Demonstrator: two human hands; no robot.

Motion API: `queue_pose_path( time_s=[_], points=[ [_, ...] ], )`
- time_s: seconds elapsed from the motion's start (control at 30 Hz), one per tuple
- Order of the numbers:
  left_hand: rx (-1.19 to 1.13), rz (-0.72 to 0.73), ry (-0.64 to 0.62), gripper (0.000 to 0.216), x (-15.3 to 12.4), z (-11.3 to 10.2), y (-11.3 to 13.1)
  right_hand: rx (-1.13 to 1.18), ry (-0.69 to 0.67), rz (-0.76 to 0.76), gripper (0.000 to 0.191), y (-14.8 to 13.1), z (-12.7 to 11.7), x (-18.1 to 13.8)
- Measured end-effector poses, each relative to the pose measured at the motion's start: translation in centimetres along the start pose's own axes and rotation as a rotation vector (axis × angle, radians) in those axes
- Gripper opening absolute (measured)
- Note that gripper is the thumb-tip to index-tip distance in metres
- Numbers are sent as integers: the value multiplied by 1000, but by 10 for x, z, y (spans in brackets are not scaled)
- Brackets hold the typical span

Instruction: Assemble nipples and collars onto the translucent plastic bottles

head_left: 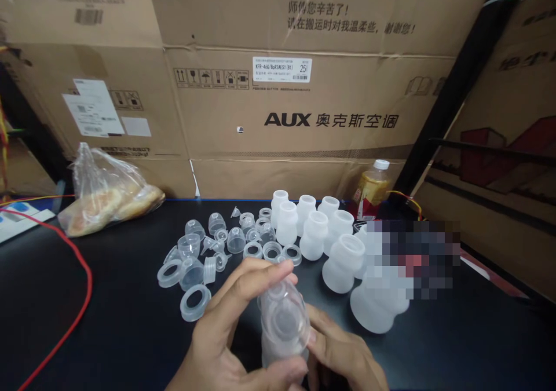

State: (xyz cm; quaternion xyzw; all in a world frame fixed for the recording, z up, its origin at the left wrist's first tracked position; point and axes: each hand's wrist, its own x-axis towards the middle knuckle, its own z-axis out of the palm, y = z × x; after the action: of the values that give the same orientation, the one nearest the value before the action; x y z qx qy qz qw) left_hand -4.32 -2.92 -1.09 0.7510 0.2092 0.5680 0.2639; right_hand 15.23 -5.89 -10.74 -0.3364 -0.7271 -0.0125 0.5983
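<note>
**Head view: both hands on one translucent bottle**

Head camera looks down on a black table (108, 321), and I hold a translucent plastic bottle (284, 327) low in the middle of the frame, near me and above the table's near edge. My left hand (226, 333) wraps it from the left, fingers curled over the top and thumb lying across its lower part, so this hand is closed on the bottle. My right hand (343, 353) comes in from the lower right and its fingers press against the bottle's right side; it grips the same bottle, though part of that hand is cut off by the frame's bottom edge. A clear domed cap sits on the bottle's upper end, tilted toward me.

Farther away on the table stands a cluster of matching white bottles (313, 234), upright and close together, just right of centre. Left of them lies a scatter of small clear parts: threaded rings (195, 302), domed caps (236, 239) and tiny funnels. A plastic bag of bread (104, 197) rests at the far left, with a red cable (78, 263) looping past it. A drink bottle with a white cap (372, 187) stands at the far right, against large cardboard boxes (304, 119) marked AUX. A blurred patch covers the area right of the white bottles.
</note>
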Motion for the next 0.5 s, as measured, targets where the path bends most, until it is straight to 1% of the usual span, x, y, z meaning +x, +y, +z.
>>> queue_pose_path(
  time_s=[0.03, 0.13, 0.17, 0.2, 0.27, 0.33, 0.37, 0.43, 0.5],
  points=[
    [14, -2, 5, 69, -1, 0, 0, -3, -30, -21, 38, 5, -4, 0],
    [37, 2, 19, 65, -3, -1, 0, -9, -190, -120, 34, 19, -18, 12],
    [49, 2, 17, 64, -3, -1, 1, -26, -221, -141, 33, 23, -22, 18],
    [65, 0, 16, 63, -3, -2, 2, -37, -219, -169, 32, 26, -25, 23],
    [84, 10, -5, 63, -2, -3, 3, -35, -182, -210, 32, 29, -25, 28],
    [73, 18, -19, 64, 0, -2, 5, -3, -140, -203, 35, 28, -19, 23],
    [60, 21, -22, 63, 1, -2, 5, 9, -116, -165, 36, 25, -15, 17],
    [34, 16, -21, 60, 2, -1, 5, 14, -22, -53, 35, 14, -5, 3],
    [33, 6, -21, 58, 3, -2, 5, -16, 47, 60, 27, 1, 2, -8]
  ],
)
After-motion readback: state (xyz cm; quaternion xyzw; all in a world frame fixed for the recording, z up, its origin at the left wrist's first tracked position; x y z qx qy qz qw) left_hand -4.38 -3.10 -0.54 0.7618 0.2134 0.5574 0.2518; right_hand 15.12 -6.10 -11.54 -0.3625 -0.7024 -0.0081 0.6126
